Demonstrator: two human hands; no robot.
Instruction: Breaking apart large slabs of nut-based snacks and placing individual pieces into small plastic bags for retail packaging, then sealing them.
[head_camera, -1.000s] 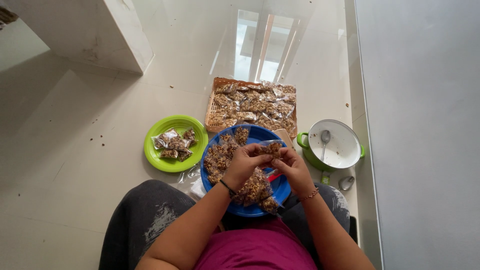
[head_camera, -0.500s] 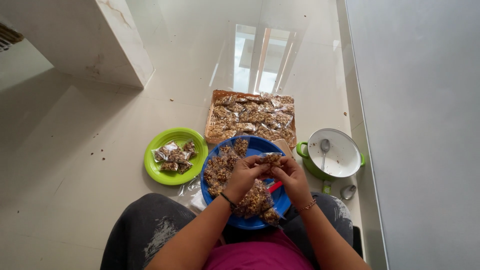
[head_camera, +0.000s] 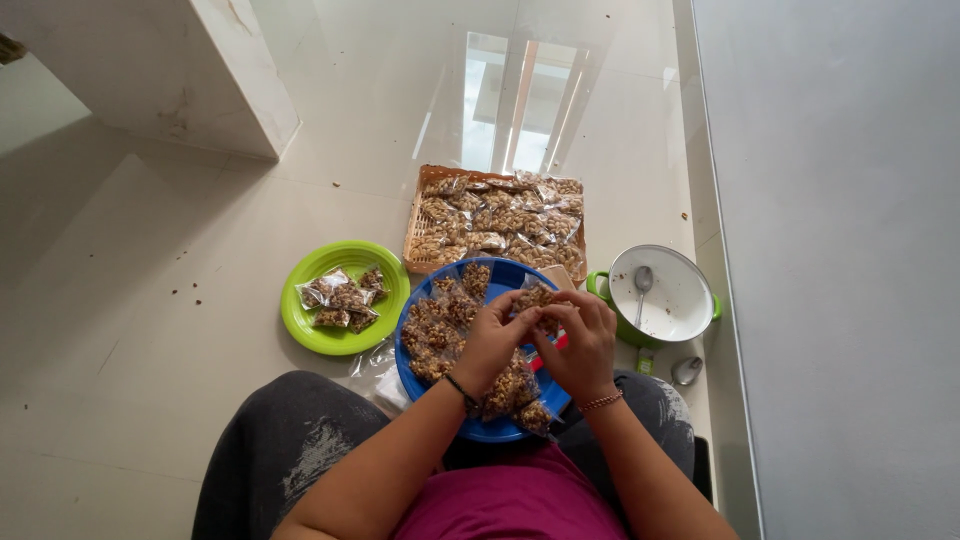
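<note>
Here, 2 hands pinch a small clear packet of nuts over a blue plate.

At lower centre of the frame the left hand (head_camera: 492, 338) and the right hand (head_camera: 582, 345) meet, fingers curled shut on the packet (head_camera: 533, 297), each gripping an end of it just above the blue plate (head_camera: 497, 430), which rests on the person's lap and holds more filled packets. To the left of it, a green plate (head_camera: 305, 330) on the floor carries a few packets. Above the blue plate, a woven tray (head_camera: 413, 225) is covered with many packets. At right sits a green pot (head_camera: 695, 300) with a spoon (head_camera: 640, 285) inside; a second spoon (head_camera: 686, 371) lies on the floor below it.
</note>
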